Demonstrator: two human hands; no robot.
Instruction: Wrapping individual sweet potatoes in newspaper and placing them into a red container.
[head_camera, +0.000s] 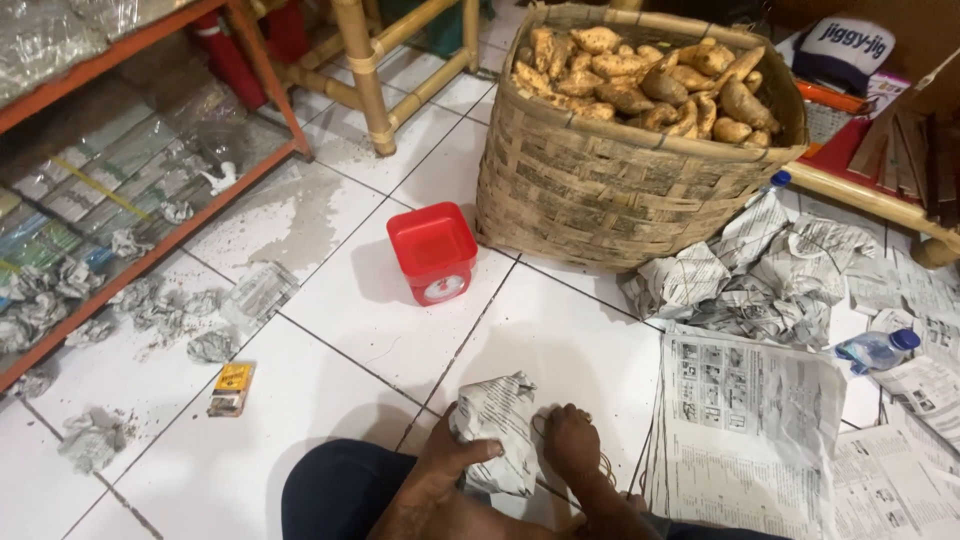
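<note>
Hands on a newspaper-wrapped bundle, floor level.

L hand (440, 470) grips the newspaper bundle (497, 430) from its left side, thumb over the front, fingers closed round it; bundle sits low on the white tiled floor (340, 300), just in front of the person's dark-clad knee (340, 495). R hand (572, 440) is right beside the bundle, touching its right edge, fingers curled down w/ thin rubber bands (600, 465) by them; can't tell if it's pinching anything. Flat newspaper sheets (750, 420) lie just right of the hands, crumpled paper (770, 280) beyond. Red kitchen scale (433, 250) stands further out, near a big woven basket (600, 170) full of sweet potatoes (640, 80). Small plastic bottle (878, 350) at far right, small yellow box (231, 388) at left.
</note>
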